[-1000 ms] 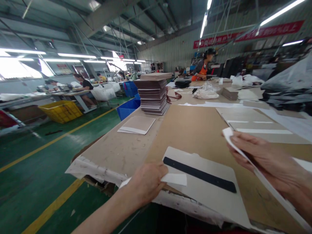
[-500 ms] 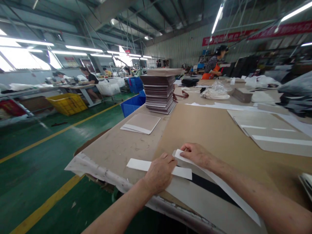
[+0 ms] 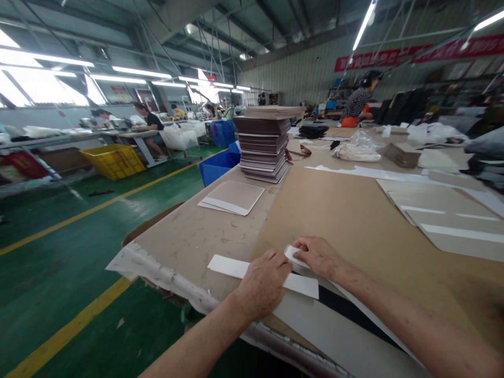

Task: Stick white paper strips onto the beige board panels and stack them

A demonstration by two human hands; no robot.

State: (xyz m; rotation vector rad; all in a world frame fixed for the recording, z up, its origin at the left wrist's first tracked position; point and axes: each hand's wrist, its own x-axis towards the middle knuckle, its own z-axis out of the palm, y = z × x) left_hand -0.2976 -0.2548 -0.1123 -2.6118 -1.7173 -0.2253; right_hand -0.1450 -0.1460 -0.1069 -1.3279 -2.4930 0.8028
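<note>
My left hand (image 3: 264, 285) is closed over a short white strip (image 3: 228, 266), whose two ends stick out on either side; its thumb is hidden. Just to the right, my right hand (image 3: 318, 256) pinches the rounded end of a long white strip (image 3: 292, 254) between thumb and fingers. That strip runs back towards me, partly covered by my right forearm. Between the hands and the table edge lies a long grey panel (image 3: 315, 328) with a black band (image 3: 350, 310) along it. The short strip lies across the far end of the band.
A tall stack of brown boards (image 3: 263, 149) stands at the table's far left, with a few loose sheets (image 3: 234, 197) before it. Pale panels with white strips (image 3: 452, 215) lie right. Beyond are plastic bags (image 3: 358, 148) and a co-worker (image 3: 356, 102). A blue bin (image 3: 216, 167) adjoins the table's left edge.
The view has shifted slightly left. My right hand and the long strip sit a little lower, and more of that strip is behind my forearm. My left hand keeps its place on the short strip.
</note>
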